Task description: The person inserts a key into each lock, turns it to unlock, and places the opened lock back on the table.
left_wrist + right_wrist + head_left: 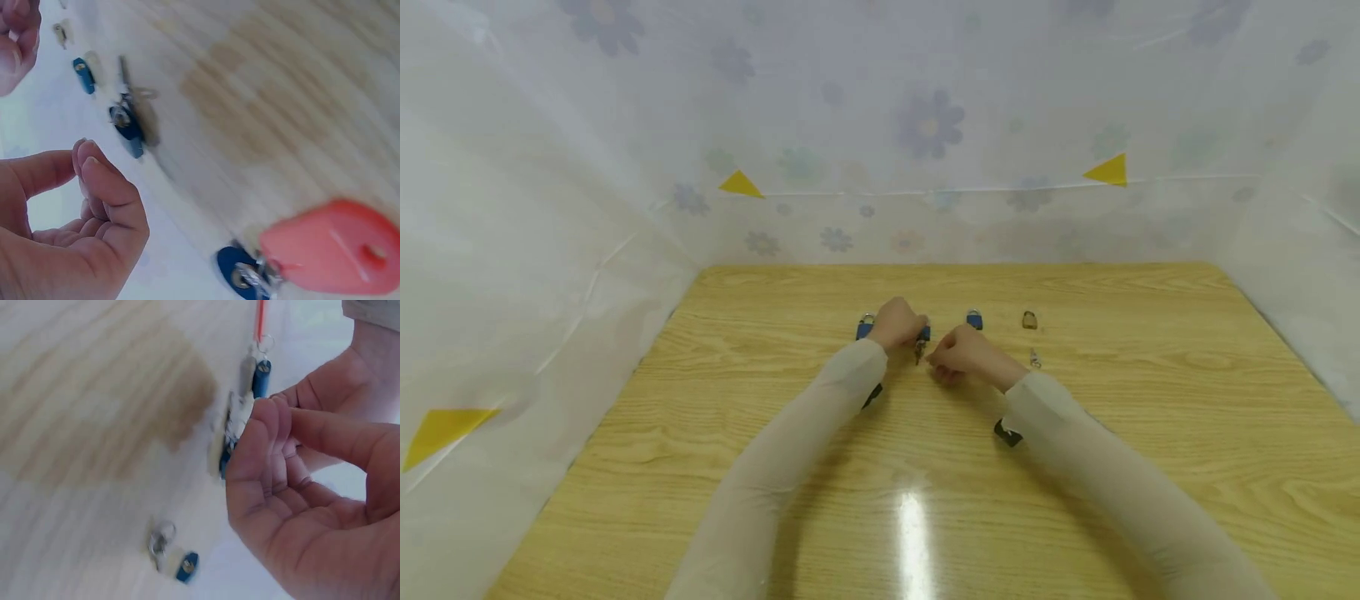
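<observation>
In the head view my left hand (898, 323) is over the table beside a blue padlock (924, 333) with keys (919, 352) at it. Seen from the left wrist, its thumb and curled fingertips meet with nothing visible between them, and the padlock (130, 128) with a key in it lies apart from them. My right hand (966, 354) is just right of those keys. Its fingers (250, 456) curl to meet the thumb in the right wrist view; no held thing shows, and they partly cover the padlock behind.
A blue padlock (866, 327) is at the left; the left wrist view shows a red tag (337, 250) at it. Rightward are another blue padlock (974, 319), a brass-coloured padlock (1029, 320) and keys (1035, 358). Flowered sheeting (925, 225) encloses the wooden table (1150, 467).
</observation>
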`<state>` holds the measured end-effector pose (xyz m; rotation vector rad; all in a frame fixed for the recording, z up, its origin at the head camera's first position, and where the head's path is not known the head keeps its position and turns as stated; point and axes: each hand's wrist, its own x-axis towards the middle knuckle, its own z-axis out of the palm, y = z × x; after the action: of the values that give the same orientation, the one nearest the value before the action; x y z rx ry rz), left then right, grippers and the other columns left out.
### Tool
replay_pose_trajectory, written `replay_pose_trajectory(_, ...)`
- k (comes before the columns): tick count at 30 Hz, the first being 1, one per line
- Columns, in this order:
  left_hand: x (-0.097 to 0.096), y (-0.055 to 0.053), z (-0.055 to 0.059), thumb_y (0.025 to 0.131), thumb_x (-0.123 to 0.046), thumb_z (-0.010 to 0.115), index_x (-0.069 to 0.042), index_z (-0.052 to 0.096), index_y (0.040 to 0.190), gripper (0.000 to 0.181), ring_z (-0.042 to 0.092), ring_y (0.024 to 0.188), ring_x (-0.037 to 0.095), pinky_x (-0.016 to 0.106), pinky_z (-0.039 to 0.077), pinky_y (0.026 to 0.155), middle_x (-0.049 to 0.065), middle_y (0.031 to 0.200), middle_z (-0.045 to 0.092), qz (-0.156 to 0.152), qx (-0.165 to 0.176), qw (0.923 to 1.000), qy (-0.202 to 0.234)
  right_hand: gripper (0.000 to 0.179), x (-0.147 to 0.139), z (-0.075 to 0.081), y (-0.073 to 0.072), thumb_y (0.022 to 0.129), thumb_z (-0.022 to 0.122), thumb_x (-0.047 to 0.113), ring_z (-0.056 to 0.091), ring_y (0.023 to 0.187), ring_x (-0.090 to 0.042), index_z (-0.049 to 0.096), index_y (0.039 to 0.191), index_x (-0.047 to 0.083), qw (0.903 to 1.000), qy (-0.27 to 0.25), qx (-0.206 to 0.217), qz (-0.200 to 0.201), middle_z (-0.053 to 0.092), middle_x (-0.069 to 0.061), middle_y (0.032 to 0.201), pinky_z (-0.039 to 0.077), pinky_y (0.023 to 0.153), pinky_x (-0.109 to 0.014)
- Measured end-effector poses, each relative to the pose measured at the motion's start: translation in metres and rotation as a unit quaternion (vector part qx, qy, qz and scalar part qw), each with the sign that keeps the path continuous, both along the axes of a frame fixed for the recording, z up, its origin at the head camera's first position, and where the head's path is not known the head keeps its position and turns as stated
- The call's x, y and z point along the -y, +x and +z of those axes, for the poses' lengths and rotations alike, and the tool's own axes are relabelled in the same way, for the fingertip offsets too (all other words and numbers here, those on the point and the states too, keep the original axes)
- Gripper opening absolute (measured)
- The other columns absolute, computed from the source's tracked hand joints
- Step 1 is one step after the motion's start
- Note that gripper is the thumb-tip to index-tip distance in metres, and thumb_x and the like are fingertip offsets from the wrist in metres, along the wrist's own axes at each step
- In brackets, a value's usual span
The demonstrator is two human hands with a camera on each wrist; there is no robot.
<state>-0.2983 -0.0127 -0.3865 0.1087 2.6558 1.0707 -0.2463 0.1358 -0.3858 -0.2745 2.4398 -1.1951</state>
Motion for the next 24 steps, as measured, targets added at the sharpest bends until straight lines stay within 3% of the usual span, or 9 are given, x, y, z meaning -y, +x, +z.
replay_pose_trajectory(6,-0.006,0.007,0.002,0.100,-0.019,0.051,-0.012,0.036,0.051,0.052,0.024,0.038,0.010,0.023,0.027,0.040,-0.003,0.044,0.028,0.003,-0.025,0.9971,0.072,0.026,-0.013,0.011,0.005,0.098,0.056,0.013,0.067,0.083,-0.031,0.067,0.105,-0.010,0.9989,-0.005,-0.045,0.012,0.069,-0.017,0.090,0.057,0.074,-0.041)
replay_pose_trajectory(11,-0.012,0.016,0.001,0.100,-0.020,0.053,-0.009,0.052,0.076,0.026,0.040,0.049,0.009,0.022,0.034,0.045,0.000,0.064,0.049,0.023,-0.063,0.9889,0.132,0.025,-0.023,0.014,0.005,0.098,0.057,0.012,0.065,0.086,-0.036,0.064,0.107,-0.010,0.9978,-0.015,-0.064,-0.008,0.067,-0.018,0.091,0.056,0.076,-0.042)
replay_pose_trajectory(15,-0.017,0.023,0.001,0.100,-0.019,0.054,-0.004,0.058,0.092,0.018,0.048,0.056,0.012,0.023,0.040,0.049,0.007,0.077,0.059,0.022,-0.076,0.9868,0.141,0.021,-0.030,0.014,0.006,0.097,0.057,0.011,0.065,0.079,-0.032,0.065,0.102,-0.008,0.9942,0.034,-0.100,-0.023,0.066,-0.019,0.091,0.056,0.068,-0.037)
replay_pose_trajectory(20,-0.023,0.029,-0.001,0.099,-0.020,0.054,-0.005,0.058,0.091,0.018,0.049,0.060,0.012,0.023,0.042,0.052,0.005,0.079,0.060,0.002,-0.084,0.9868,0.139,0.018,-0.036,0.013,0.007,0.097,0.057,0.009,0.059,0.069,-0.022,0.065,0.094,-0.006,0.9840,0.114,-0.132,-0.036,0.064,-0.017,0.088,0.050,0.060,-0.032)
replay_pose_trajectory(24,-0.027,0.032,-0.001,0.099,-0.019,0.055,-0.005,0.060,0.088,0.019,0.051,0.063,0.012,0.022,0.042,0.055,0.004,0.080,0.062,-0.018,-0.085,0.9878,0.129,0.018,-0.040,0.011,0.008,0.096,0.058,0.008,0.058,0.065,-0.020,0.065,0.092,-0.008,0.9811,0.141,-0.124,-0.045,0.064,-0.018,0.087,0.050,0.059,-0.031)
